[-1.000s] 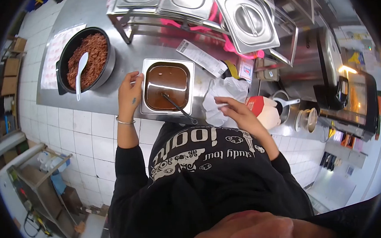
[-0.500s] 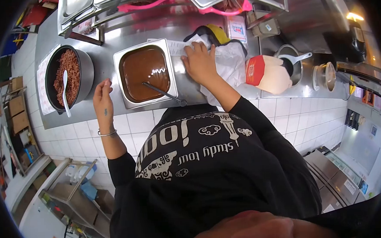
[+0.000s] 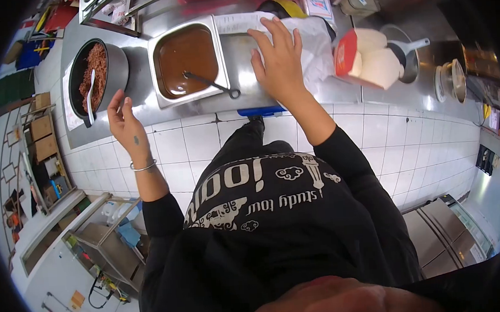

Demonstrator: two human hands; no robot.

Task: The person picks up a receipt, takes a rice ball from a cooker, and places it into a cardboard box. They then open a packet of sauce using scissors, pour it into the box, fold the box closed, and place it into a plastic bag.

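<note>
My right hand [image 3: 282,61] is held over the steel counter with its fingers spread, just left of a crumpled white sheet [image 3: 315,53]; nothing is in it. Near the black pot [image 3: 118,69], my left hand [image 3: 127,125] hangs at the counter's front edge, empty, its fingers loosely curled and apart from the thumb. Reddish-brown cooked rice [image 3: 95,68] fills the pot, and a white spoon [image 3: 91,96] lies on the rice. Between my hands sits a square steel pan [image 3: 222,56] of brown sauce [image 3: 185,57]. A dark ladle [image 3: 212,83] leans in the sauce, its handle over the pan's near corner.
Right of the sheet lie red-and-white paper food containers [image 3: 375,64]. Behind them stands a metal pot with a white-handled utensil [image 3: 414,44]. Farther right is a metal container [image 3: 456,82]. A yellow-and-black bundle [image 3: 287,8] and a printed box [image 3: 317,5] are at the back.
My right hand has come off the white sheet and its fingers have spread. My left hand has shifted slightly left, towards the pot. The view has shifted, showing more floor below the counter.
</note>
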